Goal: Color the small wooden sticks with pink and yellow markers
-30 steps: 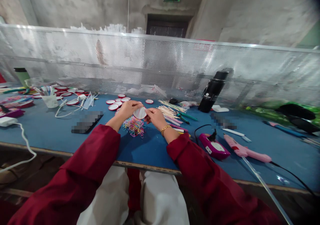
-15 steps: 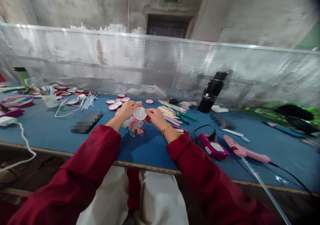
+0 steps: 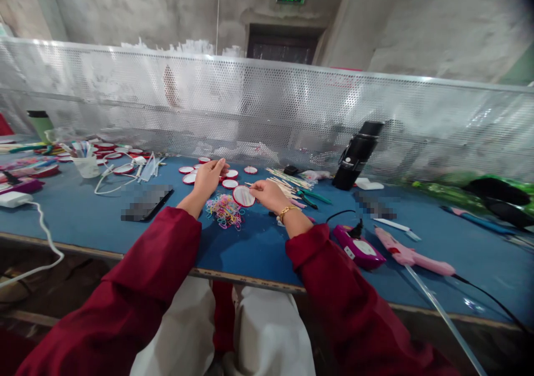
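My right hand (image 3: 269, 196) pinches the edge of a round white disc with a red rim (image 3: 244, 196), tilted so its pale face shows. Just behind and left of it, my left hand (image 3: 211, 178) is apart from the disc, fingers closed together; whatever they hold, if anything, is hidden. Below the left hand lies a heap of small coloured loops (image 3: 225, 211), partly beside the held disc. More red-rimmed white discs sit behind the hands, one (image 3: 230, 184) close to the left fingers and another (image 3: 251, 170) farther back.
Thin sticks (image 3: 286, 184) and green-handled pliers (image 3: 311, 196) lie behind my right hand. A black bottle (image 3: 357, 156), a purple box (image 3: 359, 248) and a pink glue gun (image 3: 411, 253) are at right. At left are a phone (image 3: 147, 203) and a white cup (image 3: 87, 166).
My left hand has let go of the disc and moved up, away from it. The right hand has shifted slightly right and down with the disc.
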Demonstrator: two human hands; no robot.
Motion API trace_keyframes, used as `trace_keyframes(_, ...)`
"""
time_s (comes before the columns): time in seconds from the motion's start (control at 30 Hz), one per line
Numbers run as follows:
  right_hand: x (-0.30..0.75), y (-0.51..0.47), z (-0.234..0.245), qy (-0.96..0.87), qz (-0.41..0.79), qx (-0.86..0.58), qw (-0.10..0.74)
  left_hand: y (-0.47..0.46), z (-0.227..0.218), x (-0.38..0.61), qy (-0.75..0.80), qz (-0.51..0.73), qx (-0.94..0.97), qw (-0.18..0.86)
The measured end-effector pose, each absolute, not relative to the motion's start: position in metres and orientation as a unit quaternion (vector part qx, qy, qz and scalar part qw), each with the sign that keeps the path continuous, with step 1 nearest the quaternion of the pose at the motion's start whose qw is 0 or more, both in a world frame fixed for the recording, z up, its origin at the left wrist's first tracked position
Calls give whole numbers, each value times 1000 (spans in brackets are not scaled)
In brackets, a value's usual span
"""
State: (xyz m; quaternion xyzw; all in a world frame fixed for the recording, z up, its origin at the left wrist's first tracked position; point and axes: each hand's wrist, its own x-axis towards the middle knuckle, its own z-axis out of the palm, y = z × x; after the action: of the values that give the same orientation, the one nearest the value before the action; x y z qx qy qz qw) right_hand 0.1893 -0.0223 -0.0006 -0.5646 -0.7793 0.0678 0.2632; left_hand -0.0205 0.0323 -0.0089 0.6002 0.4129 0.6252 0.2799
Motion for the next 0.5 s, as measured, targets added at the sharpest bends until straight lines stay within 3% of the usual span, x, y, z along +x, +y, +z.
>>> trace_keyframes(0.1,188,-25,0,-774,5,-594,217,31,-9,-21,409,625,605,276)
trace_keyframes(0.5,183,-26,-8,-763,14,-622,177,35,-9,-24,408,640,597,260)
